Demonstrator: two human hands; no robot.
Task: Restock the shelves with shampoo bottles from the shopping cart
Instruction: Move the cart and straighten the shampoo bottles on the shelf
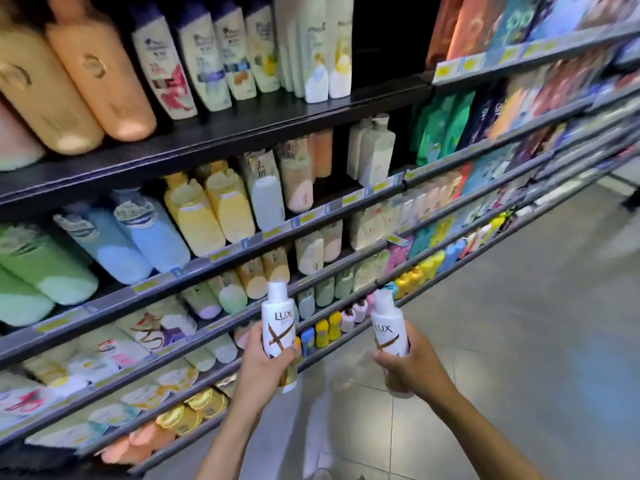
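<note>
"LUX" is read in brown capitals on the left white bottle point(278, 329), above a brown X-shaped mark. "LUX" is read likewise on the right white bottle point(387, 332). Small print under both logos: not legible. Shelf bottles point(194, 64) and yellow price tags point(353, 199) are blurred; nothing is read there.

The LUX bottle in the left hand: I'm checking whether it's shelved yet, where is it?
Head view, low centre: the left LUX bottle stands upright in the left hand, off the shelves, beside the right LUX bottle in the right hand.
</note>
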